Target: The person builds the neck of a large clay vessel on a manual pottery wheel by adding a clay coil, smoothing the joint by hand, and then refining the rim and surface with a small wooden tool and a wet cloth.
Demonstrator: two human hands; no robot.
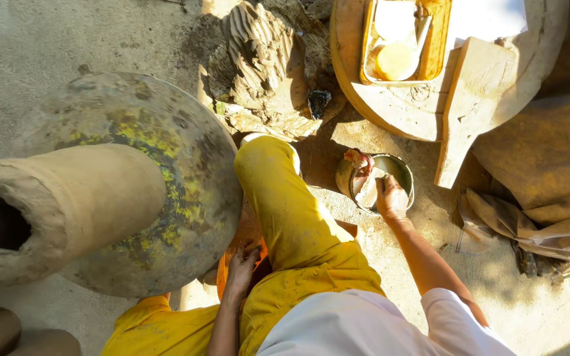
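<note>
My right hand reaches into a small metal bowl of muddy water on the ground, fingers curled on a wet cloth or lump of clay inside it. My left hand rests low beside my yellow trouser leg, touching an orange seat edge under me; whether it grips anything is unclear. A tall unfired clay pot stands on a round potter's wheel to my left.
A pile of raw clay lies ahead. A round wooden board at upper right carries a yellow tray with a bowl, and a wooden paddle. Sacking lies at right.
</note>
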